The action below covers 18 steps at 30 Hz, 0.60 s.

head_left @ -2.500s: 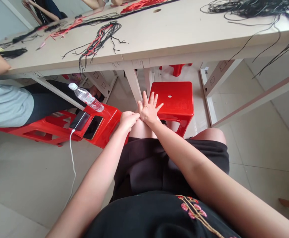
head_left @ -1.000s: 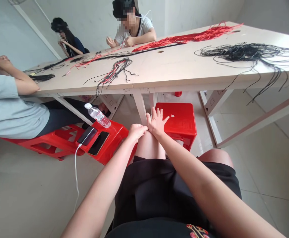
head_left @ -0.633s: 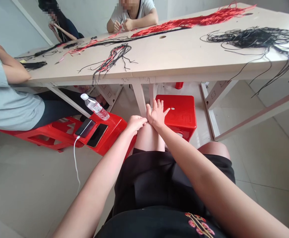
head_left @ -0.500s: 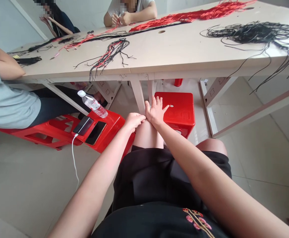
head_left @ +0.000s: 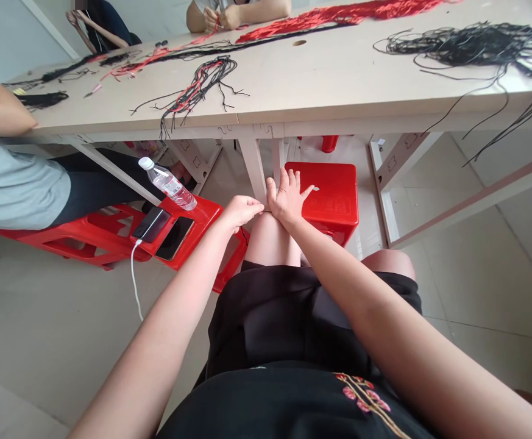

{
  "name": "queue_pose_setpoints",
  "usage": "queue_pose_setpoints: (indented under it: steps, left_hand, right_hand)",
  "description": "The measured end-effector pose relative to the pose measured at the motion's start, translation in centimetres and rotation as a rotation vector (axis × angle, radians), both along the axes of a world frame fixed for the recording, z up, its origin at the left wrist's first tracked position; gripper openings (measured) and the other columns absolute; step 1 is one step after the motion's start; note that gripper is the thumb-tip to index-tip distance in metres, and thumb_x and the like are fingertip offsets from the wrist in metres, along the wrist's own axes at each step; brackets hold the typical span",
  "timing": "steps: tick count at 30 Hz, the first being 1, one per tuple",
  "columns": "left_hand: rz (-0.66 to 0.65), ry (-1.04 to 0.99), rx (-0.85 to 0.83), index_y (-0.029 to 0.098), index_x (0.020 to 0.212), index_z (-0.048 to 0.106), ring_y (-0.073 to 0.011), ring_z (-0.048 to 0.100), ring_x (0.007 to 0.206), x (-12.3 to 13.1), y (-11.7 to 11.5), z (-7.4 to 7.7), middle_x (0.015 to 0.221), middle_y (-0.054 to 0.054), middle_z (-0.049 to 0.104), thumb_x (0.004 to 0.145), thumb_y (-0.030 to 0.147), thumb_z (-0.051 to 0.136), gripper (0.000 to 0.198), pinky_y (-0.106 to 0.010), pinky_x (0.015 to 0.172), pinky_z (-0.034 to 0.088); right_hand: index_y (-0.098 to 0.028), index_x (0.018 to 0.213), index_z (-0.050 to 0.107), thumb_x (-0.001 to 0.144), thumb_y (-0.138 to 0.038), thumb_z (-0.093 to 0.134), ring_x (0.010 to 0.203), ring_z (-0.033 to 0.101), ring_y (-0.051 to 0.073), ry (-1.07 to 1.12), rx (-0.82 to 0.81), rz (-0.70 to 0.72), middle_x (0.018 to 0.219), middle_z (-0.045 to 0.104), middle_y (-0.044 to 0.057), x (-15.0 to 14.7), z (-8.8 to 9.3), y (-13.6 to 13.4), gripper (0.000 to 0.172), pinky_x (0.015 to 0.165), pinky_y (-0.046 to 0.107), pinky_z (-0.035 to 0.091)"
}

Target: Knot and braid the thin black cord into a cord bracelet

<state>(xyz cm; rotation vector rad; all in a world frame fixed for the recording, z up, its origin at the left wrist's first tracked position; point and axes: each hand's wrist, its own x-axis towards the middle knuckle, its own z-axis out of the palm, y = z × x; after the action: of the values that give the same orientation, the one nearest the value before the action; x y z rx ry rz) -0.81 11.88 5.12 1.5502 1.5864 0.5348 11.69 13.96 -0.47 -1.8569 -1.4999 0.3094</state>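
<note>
Left arm extended forward, left hand (head_left: 242, 212) bent with fingertips pinching a thin dark cord (head_left: 267, 211) just off their right side, cord running to the heel of the right hand (head_left: 287, 198), splayed and braced on the knee (head_left: 266, 235), arm angled inward.

Your left hand (head_left: 244, 211) and right hand (head_left: 286, 196) are side by side over your left knee (head_left: 268, 244), a cord (head_left: 267, 211) between them. Before you stretches the table (head_left: 315, 79): a cord bundle (head_left: 204, 82) lies toward its near edge, left of centre; a cord tangle (head_left: 476, 46) lies right, strands overhanging the edge. Behind the bundle lies a cord pile (head_left: 334, 20). One stool (head_left: 329, 198) is beyond your right hand. The side stool (head_left: 209, 213), to your left, bears a bottle (head_left: 174, 186), a phone (head_left: 175, 238) nearer you and, left of the phone, a cabled device (head_left: 151, 225).
</note>
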Motion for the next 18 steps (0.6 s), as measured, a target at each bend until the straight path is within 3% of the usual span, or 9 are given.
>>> queue_pose_setpoints:
  steps: [5,12,18]
  left_hand:
    - [-0.054,-0.114,0.075,0.016,0.073,0.064,-0.0108,0.054,0.069,-1.0,0.11,0.16,0.073,-0.001,0.062,0.054,0.017,0.069,0.02,-0.025,0.069,0.041]
    - [-0.003,-0.168,0.065,0.015,0.078,0.057,-0.009,0.052,0.054,-0.95,0.58,-0.46,0.062,0.001,0.055,0.063,0.014,0.063,0.016,-0.024,0.055,0.041]
    - [-0.006,-0.159,0.037,0.017,0.082,0.056,-0.0079,0.051,0.054,-1.13,0.57,-0.63,0.064,0.001,0.058,0.067,0.017,0.062,0.016,-0.022,0.054,0.041]
  right_hand:
    - [-0.018,0.137,0.028,0.088,-0.057,0.014,0.135,0.013,0.028,-0.014,0.007,-0.008,0.143,0.028,0.014,-0.05,0.06,-0.13,0.064,0.1,0.066,0.001]
    - [-0.017,0.136,0.031,0.087,-0.058,0.015,0.134,0.015,0.028,-0.007,0.056,-0.028,0.142,0.031,0.014,-0.2,-0.25,0.32,0.065,0.099,0.066,0.002]
    - [-0.016,0.135,0.032,0.088,-0.056,0.017,0.134,0.017,0.027,-0.007,0.061,-0.038,0.141,0.032,0.014,-0.02,-0.04,0.49,0.063,0.1,0.065,0.002]
